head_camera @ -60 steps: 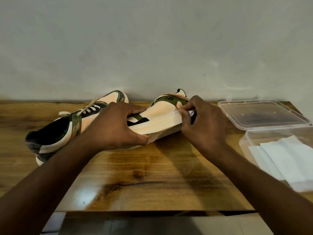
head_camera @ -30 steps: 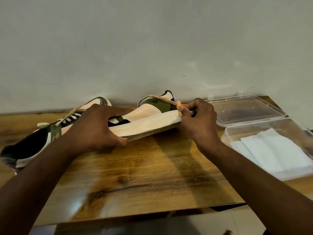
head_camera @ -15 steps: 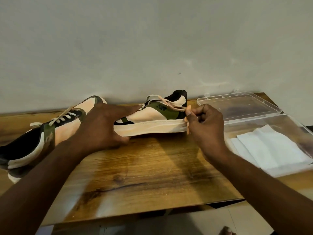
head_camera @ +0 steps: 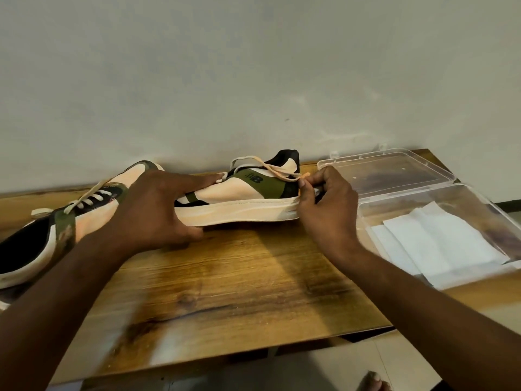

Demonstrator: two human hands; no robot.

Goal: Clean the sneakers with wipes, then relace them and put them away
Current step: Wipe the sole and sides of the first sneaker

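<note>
— Where are the shoes?
— Both on the wooden bench (head_camera: 239,277), against the wall. The near shoe (head_camera: 239,201) lies side-on, heel to the right. The left hand (head_camera: 152,210) grips its front part, thumb under the sole.
— And the right hand (head_camera: 327,204)?
— At the heel, fingers curled, pinching something small and pale against the sole's end; I cannot tell what. A loose lace (head_camera: 265,166) trails over the heel toward it.
— The other shoe (head_camera: 42,235)?
— Far left, laced, partly behind the left forearm.
— Anything else?
— A clear box (head_camera: 479,210) holding white wipes (head_camera: 439,246), its lid (head_camera: 389,170) just behind it.
</note>
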